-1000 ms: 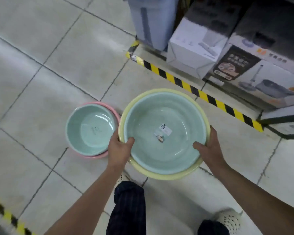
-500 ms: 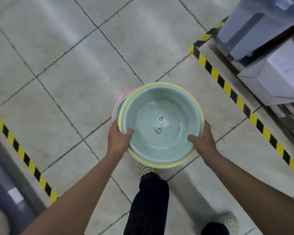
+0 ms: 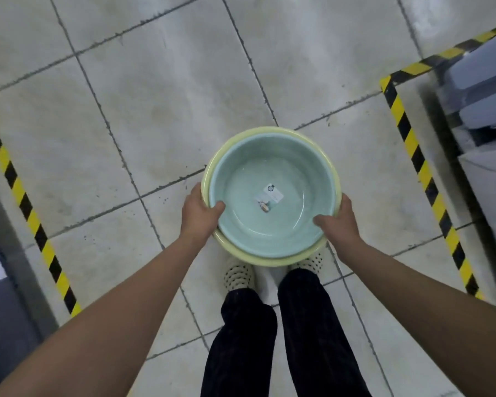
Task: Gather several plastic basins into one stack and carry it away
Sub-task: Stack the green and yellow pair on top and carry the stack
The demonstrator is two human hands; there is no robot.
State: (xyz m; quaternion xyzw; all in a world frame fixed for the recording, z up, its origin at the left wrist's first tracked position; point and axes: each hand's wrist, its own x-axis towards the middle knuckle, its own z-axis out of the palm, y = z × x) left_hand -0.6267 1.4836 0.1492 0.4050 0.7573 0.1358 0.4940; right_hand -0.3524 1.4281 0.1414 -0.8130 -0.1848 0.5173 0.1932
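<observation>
A pale green basin (image 3: pixel 284 164) with a small label on its bottom sits nested inside a larger yellow basin (image 3: pixel 258 260); only the yellow rim shows around it. I hold this stack in front of me above the tiled floor. My left hand (image 3: pixel 199 212) grips the left rim, thumb inside the green basin. My right hand (image 3: pixel 337 222) grips the right rim the same way. The smaller pink and green basins are not visible.
Yellow-and-black hazard tape (image 3: pixel 29 210) runs along the floor at the left beside a grey base. More hazard tape (image 3: pixel 421 167) borders boxes and a grey bin (image 3: pixel 484 90) at the right. My legs and spotted shoes (image 3: pixel 238 276) stand below the basins.
The view has swung left and down; the stack has risen over my feet. The small pink and green basins on the floor have dropped out of sight. Both hands keep their grip.
</observation>
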